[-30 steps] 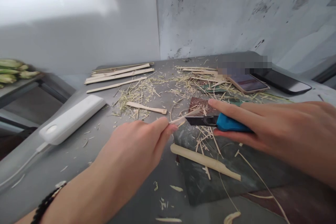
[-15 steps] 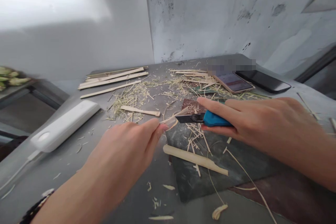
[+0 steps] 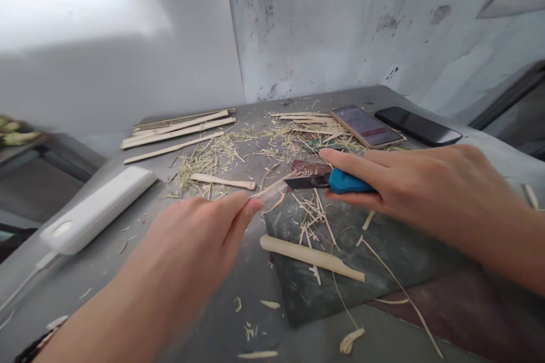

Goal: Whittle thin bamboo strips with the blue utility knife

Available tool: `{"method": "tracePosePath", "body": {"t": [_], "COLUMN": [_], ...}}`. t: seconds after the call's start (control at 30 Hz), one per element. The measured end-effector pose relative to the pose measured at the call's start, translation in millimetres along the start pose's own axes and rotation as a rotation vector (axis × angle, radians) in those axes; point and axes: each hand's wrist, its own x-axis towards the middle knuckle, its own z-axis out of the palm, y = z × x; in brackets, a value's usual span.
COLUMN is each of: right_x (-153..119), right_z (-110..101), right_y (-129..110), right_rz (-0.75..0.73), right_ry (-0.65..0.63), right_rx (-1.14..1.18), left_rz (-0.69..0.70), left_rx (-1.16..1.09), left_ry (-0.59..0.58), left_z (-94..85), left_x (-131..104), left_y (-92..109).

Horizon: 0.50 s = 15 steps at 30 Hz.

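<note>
Left hand [image 3: 183, 238] closed in a pinch on the near end of a pale bamboo-looking strip [image 3: 275, 188]; strip sits just ahead of its fingertips, between the two hands. Right hand [image 3: 430, 181] wrapped round a blue-handled utility knife [image 3: 349, 181], index finger forward, blade pointing back toward the left hand. Blade tip is at the strip; blur hides whether it bites.

Handling, my read: strip is very light, springy, dry rather than slippery; thin part would likely snap or split along the grain if bent. Grip the thicker end, fingertips behind the edge. Knife is stiff, heavier — hold by the handle only.

Surface: grey tabletop [image 3: 213, 323]. Right of the left hand, a carved wood piece [image 3: 313, 256] lies across a dark sheet [image 3: 298, 300], maybe sandpaper. White cabled device [image 3: 100, 210] left of the left hand. Beyond that hand, a narrow carved piece [image 3: 223, 182] by shavings [image 3: 204, 164], then stacked strips [image 3: 183, 131]. Beyond the right hand, lit phone [image 3: 366, 125] and black phone [image 3: 419, 126].

Room: side shelf [image 3: 21, 152] far left, smooth white panel [image 3: 191, 62] ahead, scuffed wall [image 3: 319, 28] beside it.
</note>
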Motion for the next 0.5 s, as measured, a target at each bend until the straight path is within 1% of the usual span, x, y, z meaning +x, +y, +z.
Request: {"method": "tracePosePath", "body": {"t": [0.03,0.07,0.1,0.17,0.2,0.27,0.3,0.37,0.43,0.5], "right_x": [0,1,2,5,6,7,7,4,2,2], "right_z": [7,12,16,16,13,3,-2,-8,-9,-7], "right_y": [10,20,28,34,32,18,10,-5,-13,-15], "right_rz": [0.060,0.114,0.142,0.188,0.199,0.173,0.129,0.030,-0.061,-0.117], "right_ry": [-0.053,-0.018,-0.014,-0.014,-0.019,0.004,0.016,0.061,0.084,0.082], "right_rx": [-0.051,-0.096,-0.116,-0.131,-0.125,-0.057,-0.008,0.110,0.207,0.270], "left_rz": [0.023,0.047,0.063,0.034,0.012,-0.026,-0.043,-0.069,-0.078,-0.071], "left_rx": [-0.041,-0.087,-0.131,-0.180,-0.216,-0.328,-0.395,-0.501,-0.572,-0.612], "left_ry": [-0.021,-0.047,-0.076,-0.067,-0.068,-0.100,-0.116,-0.190,-0.218,-0.195], "left_z": [2.7,5.4,7.7,10.3,10.1,6.8,4.3,-0.5,-2.1,0.0], "left_x": [-2,-3,-3,-1,2,7,9,12,11,10], "left_y": [-2,-3,-5,-10,-13,-16,-16,-15,-12,-9]}}
